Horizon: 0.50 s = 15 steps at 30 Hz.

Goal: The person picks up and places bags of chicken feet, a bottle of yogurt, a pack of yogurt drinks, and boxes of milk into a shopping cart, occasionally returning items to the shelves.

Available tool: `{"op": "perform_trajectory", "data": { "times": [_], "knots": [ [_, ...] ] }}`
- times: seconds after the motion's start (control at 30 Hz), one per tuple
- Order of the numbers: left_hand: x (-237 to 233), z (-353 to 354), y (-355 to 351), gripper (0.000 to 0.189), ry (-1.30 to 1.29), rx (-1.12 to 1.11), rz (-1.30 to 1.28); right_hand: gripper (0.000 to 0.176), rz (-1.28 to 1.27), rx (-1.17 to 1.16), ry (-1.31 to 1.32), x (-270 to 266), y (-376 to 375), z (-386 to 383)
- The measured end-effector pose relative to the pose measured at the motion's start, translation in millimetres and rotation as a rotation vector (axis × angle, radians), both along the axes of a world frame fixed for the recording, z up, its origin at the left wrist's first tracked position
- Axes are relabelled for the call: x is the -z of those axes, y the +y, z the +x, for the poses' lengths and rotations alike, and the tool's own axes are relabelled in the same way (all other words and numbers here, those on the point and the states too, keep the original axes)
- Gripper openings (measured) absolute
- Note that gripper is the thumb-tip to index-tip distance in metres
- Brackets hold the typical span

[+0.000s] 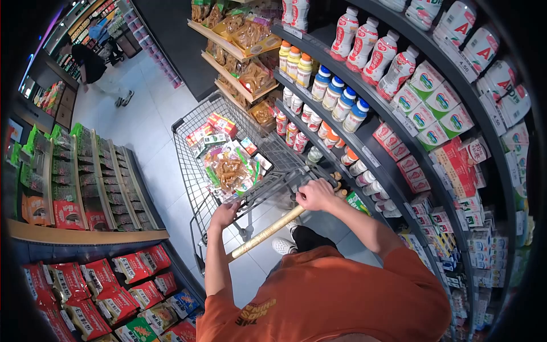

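Observation:
A wire shopping cart (191, 165) stands in front of me with packaged goods in its basket. My left hand (226, 214) is at the near side of the basket, its fingers closed at the lower edge of a clear snack bag (231, 172) with brown contents; part of the fingers is hidden. My right hand (316, 195) is curled round the right end of the yellowish cart handle (268, 232). Red and yellow packs (221, 123) lie at the far end of the basket. A small carton (248, 146) lies beside the bag.
Curved dairy shelves (364, 148) with bottles and cartons run close along the right. On the left are a snack rack (85, 176) and a bin of red packets (108, 285). Bagged goods fill wooden shelves (242, 51) ahead. A person (94, 65) walks in the far aisle.

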State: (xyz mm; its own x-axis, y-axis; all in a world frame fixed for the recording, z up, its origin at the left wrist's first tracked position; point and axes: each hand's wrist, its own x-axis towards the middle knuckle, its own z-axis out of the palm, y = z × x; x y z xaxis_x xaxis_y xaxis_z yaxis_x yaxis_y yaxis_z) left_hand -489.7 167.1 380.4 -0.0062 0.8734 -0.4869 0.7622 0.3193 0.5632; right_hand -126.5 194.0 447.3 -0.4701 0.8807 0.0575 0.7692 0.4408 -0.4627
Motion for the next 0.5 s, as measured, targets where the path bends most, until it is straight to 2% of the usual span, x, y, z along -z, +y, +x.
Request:
{"op": "perform_trajectory", "data": {
  "times": [0.1,0.23,0.33,0.43,0.5],
  "knots": [
    [-11,5,5,0.064,0.035,-0.024,-0.026,0.031,-0.022,-0.006,-0.023,1,9,-1],
    [-5,0,17,0.066,0.043,-0.030,-0.023,0.032,0.012,0.006,0.026,5,26,-4],
    [-16,5,27,0.066,0.096,-0.016,0.012,0.033,-0.093,-0.021,-0.021,2,44,-4],
    [-26,5,37,0.066,0.128,-0.019,-0.082,0.033,-0.097,-0.042,-0.027,-3,62,-9],
    [-26,8,40,0.070,0.266,-0.017,-0.020,0.033,-0.098,-0.047,-0.012,-1,73,-13]
  ]
}}
